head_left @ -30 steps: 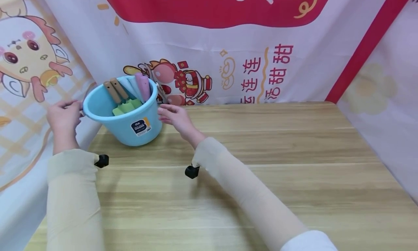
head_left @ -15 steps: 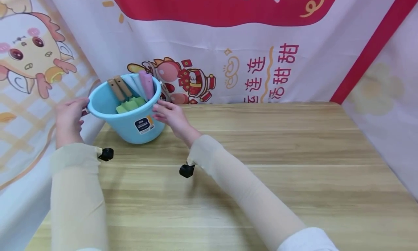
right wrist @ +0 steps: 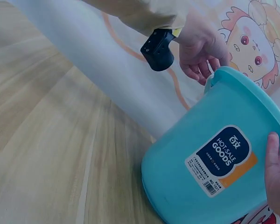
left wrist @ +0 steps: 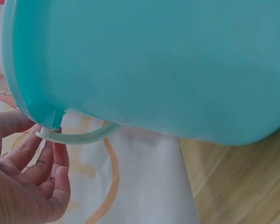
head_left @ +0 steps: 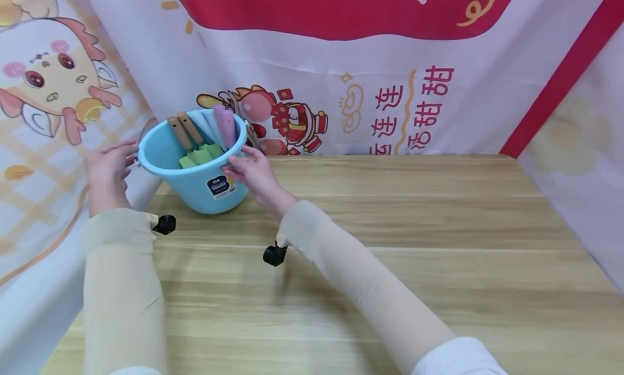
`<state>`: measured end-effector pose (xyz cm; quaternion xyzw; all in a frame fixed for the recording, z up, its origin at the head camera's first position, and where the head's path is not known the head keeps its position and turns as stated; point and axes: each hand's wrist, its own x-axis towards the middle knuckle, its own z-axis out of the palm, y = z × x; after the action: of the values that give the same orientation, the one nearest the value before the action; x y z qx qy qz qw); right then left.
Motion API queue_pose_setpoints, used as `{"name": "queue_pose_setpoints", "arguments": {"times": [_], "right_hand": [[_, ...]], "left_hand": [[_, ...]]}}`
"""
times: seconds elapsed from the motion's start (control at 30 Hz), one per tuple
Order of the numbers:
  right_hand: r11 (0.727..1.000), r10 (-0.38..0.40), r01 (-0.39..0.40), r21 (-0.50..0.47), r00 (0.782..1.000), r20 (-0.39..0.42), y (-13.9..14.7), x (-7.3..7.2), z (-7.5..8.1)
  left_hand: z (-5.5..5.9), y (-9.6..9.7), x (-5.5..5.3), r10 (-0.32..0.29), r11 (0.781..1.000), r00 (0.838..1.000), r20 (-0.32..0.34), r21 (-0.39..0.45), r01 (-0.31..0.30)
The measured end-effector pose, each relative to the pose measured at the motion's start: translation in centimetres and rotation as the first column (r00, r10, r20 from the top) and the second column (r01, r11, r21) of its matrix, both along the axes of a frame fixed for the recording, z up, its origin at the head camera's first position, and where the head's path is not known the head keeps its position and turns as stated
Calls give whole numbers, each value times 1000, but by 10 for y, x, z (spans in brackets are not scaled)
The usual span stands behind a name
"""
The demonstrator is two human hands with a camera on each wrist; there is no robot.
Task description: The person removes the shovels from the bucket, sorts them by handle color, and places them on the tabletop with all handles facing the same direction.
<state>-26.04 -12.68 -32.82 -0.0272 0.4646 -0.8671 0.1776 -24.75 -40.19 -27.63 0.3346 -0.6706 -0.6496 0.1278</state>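
Note:
A light blue bucket (head_left: 195, 188) with a dark label stands at the table's back left, in the head view. Inside it are two brown handles (head_left: 180, 132), a green spade-like piece (head_left: 202, 155), a purple handle (head_left: 225, 125) and a pale blue piece (head_left: 206, 124). My left hand (left wrist: 30, 172) pinches the rim by the white carrying handle (left wrist: 79, 138), thumb against the rim and the other fingers curled beneath the handle joint. With fairly straight fingers, my right hand (head_left: 255, 174) touches the bucket's outer right side, just below the rim; its fingertips also show in the right wrist view.
The wooden table (head_left: 370, 277) reaches from the front to a printed cloth (head_left: 312, 55) hanging behind. A cartoon-printed cloth (head_left: 44, 201) borders the left side, close to my left hand, and another cloth (head_left: 580, 147) borders the right. Black wrist cameras (head_left: 274, 254) hang below the sleeves.
My right hand has moved left, its fingers now lying over the bucket's front right side. My left hand stays at the left rim. The whole head view has shifted slightly.

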Motion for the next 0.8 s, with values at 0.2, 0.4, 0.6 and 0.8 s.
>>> {"name": "queue_pose_setpoints", "arguments": {"times": [0.2, 0.4, 0.6, 0.8], "right_hand": [[998, -4, 8, -61, 998, 60, -4, -1, 2], [995, -2, 12, -100, 995, 101, -6, 0, 4], [995, -1, 11, -95, 995, 98, -1, 0, 4], [997, 12, -6, -73, 997, 78, 5, 1, 5]], "left_hand": [[0, 0, -3, -7, 1000, 1000, 9, -6, 7], [0, 0, -5, -37, 999, 999, 20, -38, 38], [0, 3, -8, -60, 996, 998, 6, -64, 60], [3, 7, -10, -73, 994, 997, -18, -89, 71]]}}
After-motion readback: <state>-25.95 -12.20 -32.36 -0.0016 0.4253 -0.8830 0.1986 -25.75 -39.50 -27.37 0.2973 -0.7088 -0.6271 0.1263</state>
